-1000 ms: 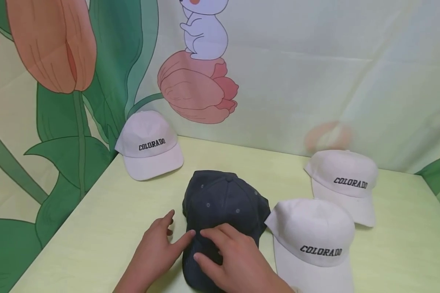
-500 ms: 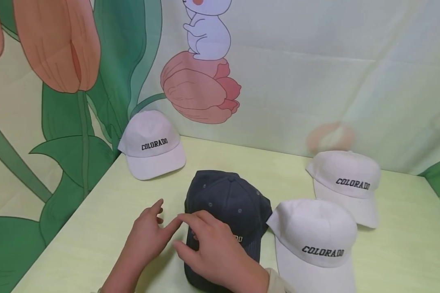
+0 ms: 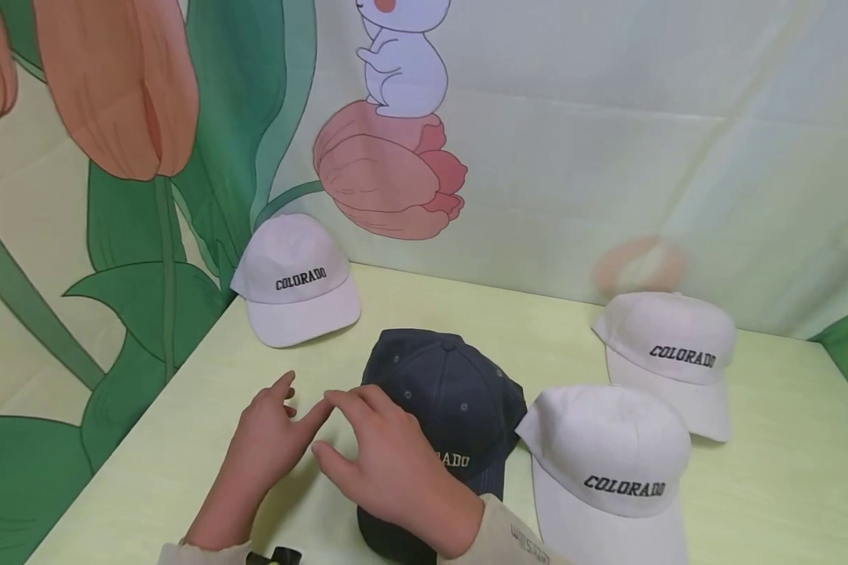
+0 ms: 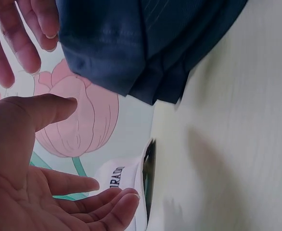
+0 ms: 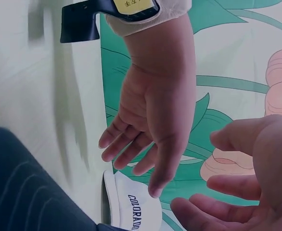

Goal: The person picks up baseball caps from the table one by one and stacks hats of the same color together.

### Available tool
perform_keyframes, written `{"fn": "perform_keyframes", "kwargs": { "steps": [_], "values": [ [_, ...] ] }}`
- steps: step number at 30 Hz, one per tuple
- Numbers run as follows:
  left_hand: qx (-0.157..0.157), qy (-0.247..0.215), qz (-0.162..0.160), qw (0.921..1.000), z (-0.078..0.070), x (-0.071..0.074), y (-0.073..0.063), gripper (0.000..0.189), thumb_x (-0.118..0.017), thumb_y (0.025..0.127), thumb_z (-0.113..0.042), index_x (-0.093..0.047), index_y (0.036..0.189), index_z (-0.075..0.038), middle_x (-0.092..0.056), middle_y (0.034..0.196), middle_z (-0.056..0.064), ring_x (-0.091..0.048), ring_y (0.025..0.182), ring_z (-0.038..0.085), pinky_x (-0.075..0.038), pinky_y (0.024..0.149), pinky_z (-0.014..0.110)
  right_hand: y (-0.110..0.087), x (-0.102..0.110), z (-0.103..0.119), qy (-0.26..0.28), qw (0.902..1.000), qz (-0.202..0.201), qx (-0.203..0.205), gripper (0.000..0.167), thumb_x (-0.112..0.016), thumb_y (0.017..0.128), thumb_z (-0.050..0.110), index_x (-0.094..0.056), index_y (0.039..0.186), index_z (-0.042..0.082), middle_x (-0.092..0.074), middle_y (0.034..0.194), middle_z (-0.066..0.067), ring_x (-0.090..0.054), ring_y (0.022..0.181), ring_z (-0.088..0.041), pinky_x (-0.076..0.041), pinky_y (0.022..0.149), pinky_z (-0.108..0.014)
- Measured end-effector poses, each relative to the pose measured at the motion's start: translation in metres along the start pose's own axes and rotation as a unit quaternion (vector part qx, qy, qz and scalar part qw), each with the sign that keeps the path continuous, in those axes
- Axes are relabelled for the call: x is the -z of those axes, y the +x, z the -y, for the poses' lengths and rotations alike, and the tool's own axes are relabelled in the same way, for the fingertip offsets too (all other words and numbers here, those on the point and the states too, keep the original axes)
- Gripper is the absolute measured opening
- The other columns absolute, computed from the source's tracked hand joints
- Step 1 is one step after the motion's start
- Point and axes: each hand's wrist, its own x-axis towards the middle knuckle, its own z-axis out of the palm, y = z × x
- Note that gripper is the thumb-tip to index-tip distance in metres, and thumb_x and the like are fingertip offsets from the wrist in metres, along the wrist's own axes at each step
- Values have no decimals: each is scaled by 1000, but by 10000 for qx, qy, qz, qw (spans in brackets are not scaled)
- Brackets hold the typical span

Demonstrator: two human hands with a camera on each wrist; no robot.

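Navy cap [image 3: 459, 392], yellowish table [image 3: 791, 447], tulip backdrop [image 3: 558, 157]

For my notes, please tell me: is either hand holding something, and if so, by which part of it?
Nothing is held. The left hand and the right hand are empty; the dark cap lies on the table.

They're wearing beige sleeves [image 3: 491, 534], the right one showing dark lettering [image 3: 530, 544]. Left cuff [image 5: 174, 9] is sporting a yellow-labelled black gadget [image 5: 80, 23].
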Motion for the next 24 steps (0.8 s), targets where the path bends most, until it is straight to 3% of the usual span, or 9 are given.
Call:
{"fn": "perform_keyframes", "kwargs": {
  "steps": [15,24],
  "values": [
    [173,-73,-83,9998,8,8,16,86,-55,93,-49,-25,148,9,-44,138,33,-55,120,43,-47,93,53,28,-12,10,38,9984,294,-474,53,-62,92,36,-52,139,12,-56,126,-8,-62,106,-22,-50,89,-40],
    [263,-161,-164,9994,12,13,25,87,-53,93,-52,-23,148,9,-42,140,33,-53,121,45,-45,96,55,36,-19,13,-97,9988,161,-445,57,-61,92,37,-50,141,11,-55,127,-9,-61,107,-23,-49,91,-40]
  ]
}}
